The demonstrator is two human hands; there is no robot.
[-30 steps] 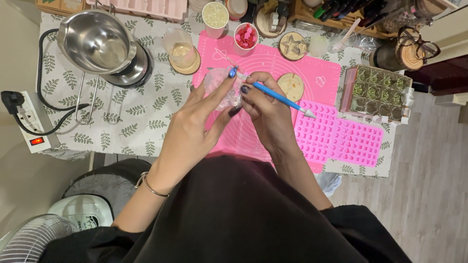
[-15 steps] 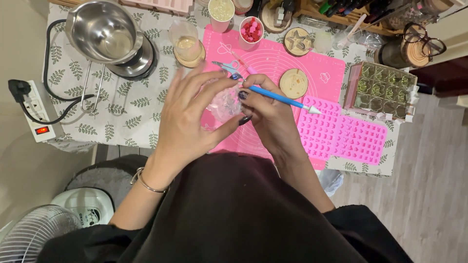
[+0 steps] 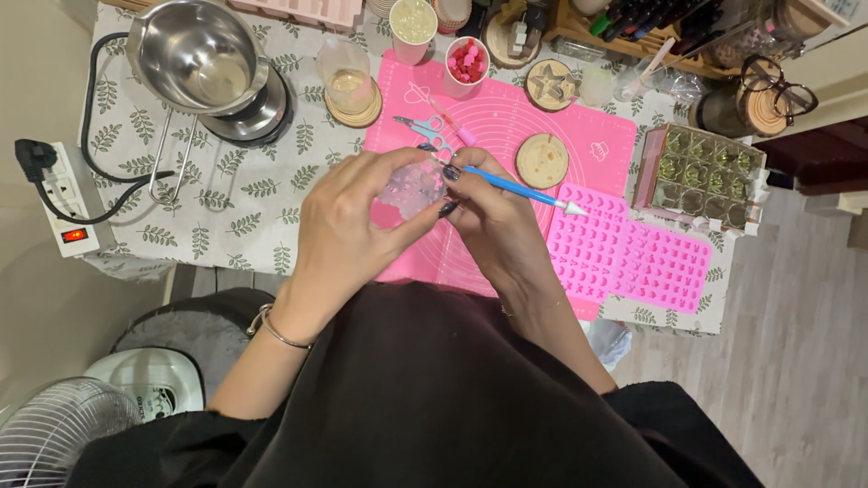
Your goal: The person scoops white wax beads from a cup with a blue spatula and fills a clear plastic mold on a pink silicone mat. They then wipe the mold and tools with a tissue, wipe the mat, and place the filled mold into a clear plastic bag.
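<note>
I hold a small clear, pinkish lump (image 3: 411, 188), perhaps a plastic mould, above the pink mat; 1 thin blue pen-like tool (image 3: 520, 189) lies slanted rightward.

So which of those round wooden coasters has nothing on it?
The coaster on the pink mat, just beyond the blue tool. The others carry a glass or metal cutters.

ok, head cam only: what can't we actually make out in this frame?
- Clear piece: left hand wraps it; shape unclear.
- Blue pen working end: hidden behind right hand fingers.
- Small scissors: partly behind the hands.
- Steel bowl contents: glare, unclear.
- Wooden rack: cut by top edge.
- Fan: cut at bottom-left corner.
</note>
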